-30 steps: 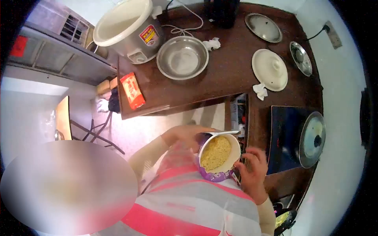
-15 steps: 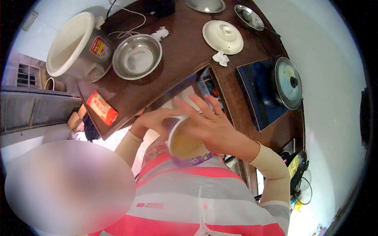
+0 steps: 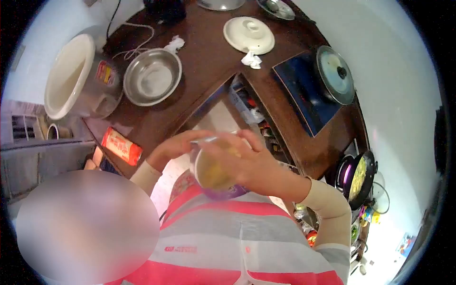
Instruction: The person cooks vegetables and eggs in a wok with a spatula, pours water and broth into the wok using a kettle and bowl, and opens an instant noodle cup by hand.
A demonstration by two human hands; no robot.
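Note:
A white and purple tub (image 3: 228,192) with yellowish contents is tilted in front of my body, its mouth facing up toward me. My left hand (image 3: 179,144) grips it at the far left side, the fingers partly hidden behind the rim. Across the tub's mouth lies my right hand (image 3: 259,166), its fingers blurred by motion and partly covering the opening. Whether those fingers pinch anything cannot be made out. A shiny silvery edge shows near the rim by my left fingers.
On the brown counter stand a large pot (image 3: 102,90), a steel basin (image 3: 153,78), a red packet (image 3: 122,145) and a cream lid (image 3: 249,35). To the right, a lidded pan (image 3: 335,76) sits on a dark blue cooktop (image 3: 304,97). Lower right is a black pan (image 3: 362,178) with yellow food.
My right hand has moved down and left over the tub's mouth, and its raised, spread fingers have lowered. The tub has shifted slightly left. The view has turned a little.

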